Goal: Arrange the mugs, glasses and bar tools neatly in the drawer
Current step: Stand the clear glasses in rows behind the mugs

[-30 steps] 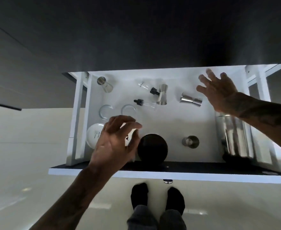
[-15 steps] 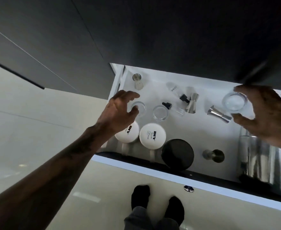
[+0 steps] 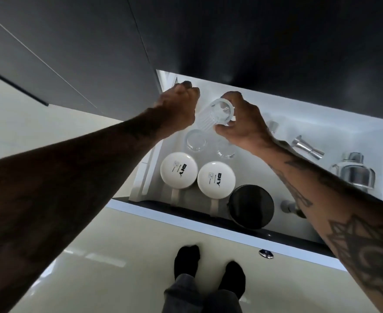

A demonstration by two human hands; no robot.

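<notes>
While the right hand [image 3: 242,125] pinches the ribbed glass [image 3: 215,115], tilted, above the drawer's [image 3: 208,224] far-left corner, the left hand [image 3: 179,107] is curled shut just left; contents unclear. Open slot lies directly below, beyond two standing glasses [image 3: 196,140].

Bare drawer floor [image 3: 260,177] right of 2 white mugs [image 3: 216,179]

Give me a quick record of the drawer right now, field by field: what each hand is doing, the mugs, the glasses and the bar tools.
left hand: closed at the drawer's far left corner; what it grips is hidden
right hand: holds a ribbed glass
mugs: two white mugs upside down, side by side; black mug to their right
glasses: two clear glasses behind the white mugs
bar tools: jigger lying down, shaker at right
</notes>
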